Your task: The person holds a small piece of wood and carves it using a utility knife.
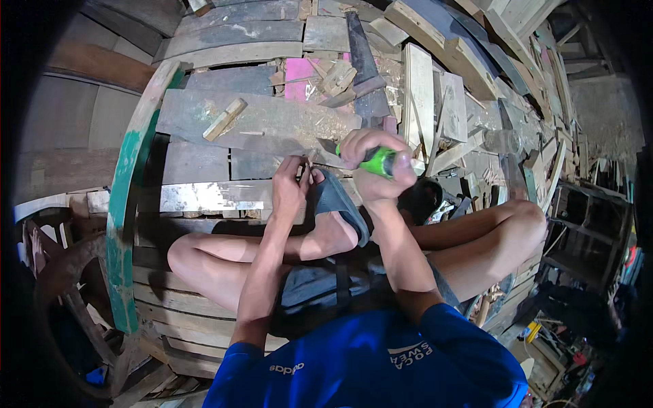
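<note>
My right hand (377,166) is wrapped round a green-and-black handle (378,162) at the middle of the view. A short, dark metal blade (327,146) sticks out of this fist to the left, so it is a bladed hand tool; its exact kind is unclear. Just left of the blade, my left hand (291,183) pinches a small wood piece (309,160), partly hidden by the fingers. My foot in a dark sandal (338,197) lies right beside the left hand. The blade is close to the small wood piece; whether they touch cannot be made out.
I sit cross-legged on a plank floor (204,170). A short wood block (225,120) lies ahead to the left. Shavings and offcuts (338,77) surround a handsaw-like dark blade (367,61). A green-painted beam (124,224) runs along the left; stacked boards (442,47) crowd the right.
</note>
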Motion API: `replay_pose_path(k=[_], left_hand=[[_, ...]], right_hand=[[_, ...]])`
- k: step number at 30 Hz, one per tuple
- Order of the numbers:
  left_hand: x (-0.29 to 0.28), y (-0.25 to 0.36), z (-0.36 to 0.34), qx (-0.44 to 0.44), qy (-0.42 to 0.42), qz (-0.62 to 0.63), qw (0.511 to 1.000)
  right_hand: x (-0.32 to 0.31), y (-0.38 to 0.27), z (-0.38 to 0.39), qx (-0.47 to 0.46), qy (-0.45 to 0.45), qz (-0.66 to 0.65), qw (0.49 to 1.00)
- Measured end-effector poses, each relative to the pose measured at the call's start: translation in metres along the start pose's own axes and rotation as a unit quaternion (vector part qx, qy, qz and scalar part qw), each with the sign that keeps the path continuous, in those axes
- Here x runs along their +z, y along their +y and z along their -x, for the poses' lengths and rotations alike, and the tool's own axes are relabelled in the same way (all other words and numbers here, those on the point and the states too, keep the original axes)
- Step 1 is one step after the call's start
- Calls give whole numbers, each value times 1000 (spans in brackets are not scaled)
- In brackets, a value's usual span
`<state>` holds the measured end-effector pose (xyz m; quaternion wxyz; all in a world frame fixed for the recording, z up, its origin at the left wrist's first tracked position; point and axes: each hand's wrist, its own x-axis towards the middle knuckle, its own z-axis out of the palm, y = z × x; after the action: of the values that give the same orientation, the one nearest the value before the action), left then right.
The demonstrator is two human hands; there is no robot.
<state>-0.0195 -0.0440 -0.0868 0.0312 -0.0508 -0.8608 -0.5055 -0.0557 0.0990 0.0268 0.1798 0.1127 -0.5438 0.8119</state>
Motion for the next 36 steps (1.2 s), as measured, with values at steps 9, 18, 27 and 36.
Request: replay_pose_path(k=[9,18,27,36], left_hand=[[1,-14,-12,11,41,31,999],[-5,0,-11,-37,18,67,997],[-2,-23,-7,33,34,13,999],[-2,-15,-12,72,39,12,997]], right_hand=[[0,0,-1,25,-48,74,996],[18,-8,-16,24,-74,95,992],[17,39,6,5,-104,79,991],[15,37,4,-19,-113,155,981]])
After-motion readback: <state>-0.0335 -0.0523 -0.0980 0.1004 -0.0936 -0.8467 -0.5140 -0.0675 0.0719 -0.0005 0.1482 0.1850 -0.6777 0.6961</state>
